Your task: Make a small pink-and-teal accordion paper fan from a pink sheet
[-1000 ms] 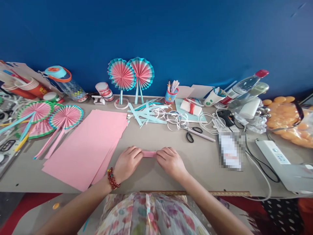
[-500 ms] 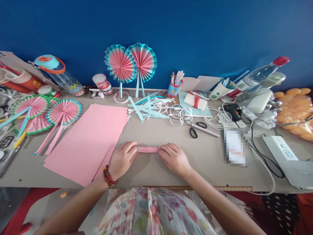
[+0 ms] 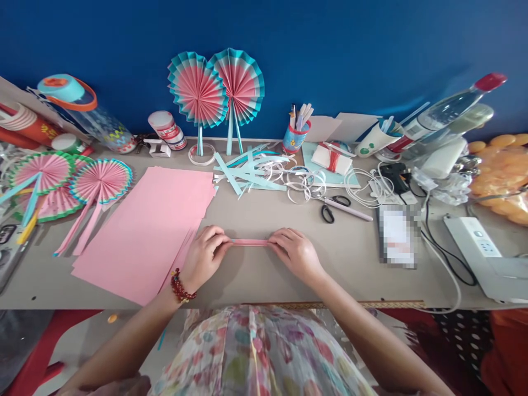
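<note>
Both hands, left hand (image 3: 205, 257) and right hand (image 3: 295, 254), pinch the ends of a narrow folded pink strip (image 3: 250, 242) flat on the table (image 3: 355, 275) (fingers curled shut on it), and uneven pressure could skew the pleats.

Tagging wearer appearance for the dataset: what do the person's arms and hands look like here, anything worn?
Both arms are bare to the frame edge, no sleeves showing. The left hand has a red beaded bracelet at the wrist. The right hand and its wrist carry nothing; no gloves, watch or visible rings. A floral patterned garment in pastel colours covers the torso below.
</note>
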`<state>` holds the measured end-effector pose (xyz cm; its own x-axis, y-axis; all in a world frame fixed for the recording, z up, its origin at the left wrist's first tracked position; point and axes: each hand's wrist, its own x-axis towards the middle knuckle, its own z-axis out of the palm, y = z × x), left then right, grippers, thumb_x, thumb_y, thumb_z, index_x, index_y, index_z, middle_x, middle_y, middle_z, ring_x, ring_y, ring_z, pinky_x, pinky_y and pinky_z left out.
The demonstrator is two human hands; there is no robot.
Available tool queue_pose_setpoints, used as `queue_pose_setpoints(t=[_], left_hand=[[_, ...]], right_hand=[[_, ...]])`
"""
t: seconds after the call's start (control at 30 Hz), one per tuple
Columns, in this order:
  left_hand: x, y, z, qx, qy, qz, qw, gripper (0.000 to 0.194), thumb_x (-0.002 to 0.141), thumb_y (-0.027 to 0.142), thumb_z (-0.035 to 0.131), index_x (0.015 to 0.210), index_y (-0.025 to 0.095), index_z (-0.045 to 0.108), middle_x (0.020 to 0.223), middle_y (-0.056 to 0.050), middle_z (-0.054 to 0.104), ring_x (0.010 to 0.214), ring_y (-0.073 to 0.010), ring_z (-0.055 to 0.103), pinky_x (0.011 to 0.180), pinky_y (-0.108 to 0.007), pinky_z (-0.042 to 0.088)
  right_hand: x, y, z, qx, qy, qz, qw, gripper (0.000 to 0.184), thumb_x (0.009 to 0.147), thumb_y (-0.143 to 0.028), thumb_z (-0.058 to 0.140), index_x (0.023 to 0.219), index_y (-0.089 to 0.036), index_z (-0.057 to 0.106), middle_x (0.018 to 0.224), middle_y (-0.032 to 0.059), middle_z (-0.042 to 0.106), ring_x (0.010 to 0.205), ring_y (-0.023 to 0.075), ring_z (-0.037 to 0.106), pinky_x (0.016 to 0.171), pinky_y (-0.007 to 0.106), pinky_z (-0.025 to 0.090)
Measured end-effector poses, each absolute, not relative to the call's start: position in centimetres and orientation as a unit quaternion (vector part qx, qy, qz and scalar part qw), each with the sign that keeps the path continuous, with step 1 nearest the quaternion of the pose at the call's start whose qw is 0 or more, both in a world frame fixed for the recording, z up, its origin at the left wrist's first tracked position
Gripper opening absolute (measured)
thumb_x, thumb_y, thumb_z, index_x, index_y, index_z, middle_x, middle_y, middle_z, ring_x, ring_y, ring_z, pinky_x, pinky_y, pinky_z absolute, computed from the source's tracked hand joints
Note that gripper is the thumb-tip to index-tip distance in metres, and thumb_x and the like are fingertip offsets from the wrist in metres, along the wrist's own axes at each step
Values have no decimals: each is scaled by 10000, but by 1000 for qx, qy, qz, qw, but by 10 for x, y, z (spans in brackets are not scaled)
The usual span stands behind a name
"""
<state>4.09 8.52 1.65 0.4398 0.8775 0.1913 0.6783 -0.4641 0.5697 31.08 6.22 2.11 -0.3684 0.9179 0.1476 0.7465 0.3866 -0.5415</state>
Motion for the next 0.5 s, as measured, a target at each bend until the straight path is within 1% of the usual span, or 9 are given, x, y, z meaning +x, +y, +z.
queue_pose_setpoints(t=[0.13, 0.23, 0.4, 0.5], left_hand=[[40, 87, 17, 821, 474, 235, 217, 167, 982, 263, 492, 881, 196, 607, 928, -42, 622, 885, -187, 585, 798, -330, 484], [39, 87, 16, 820, 482, 230, 208, 162, 974, 286, 514, 864, 197, 594, 926, -41, 628, 883, -193, 589, 796, -335, 476], [39, 87, 15, 817, 498, 222, 188, 144, 958, 277, 550, 844, 194, 580, 920, -34, 630, 878, -194, 597, 800, -337, 461], [40, 87, 15, 814, 505, 223, 182, 142, 952, 272, 556, 833, 195, 576, 921, -35, 628, 871, -193, 600, 792, -334, 463]], right_hand=[[308, 62, 24, -531, -797, 199, 209, 190, 998, -238, 470, 965, -215, 655, 951, 63, 689, 897, 194, 619, 792, 320, 470], [305, 62, 25, -544, -794, 191, 193, 188, 1004, -240, 462, 932, -210, 633, 920, 57, 672, 859, 194, 605, 769, 316, 454], [299, 60, 23, -571, -789, 155, 167, 184, 1005, -241, 470, 903, -198, 616, 915, 64, 646, 836, 201, 575, 783, 326, 427], [296, 58, 22, -580, -789, 126, 157, 173, 997, -227, 473, 895, -200, 611, 904, 66, 636, 822, 207, 557, 767, 332, 407]])
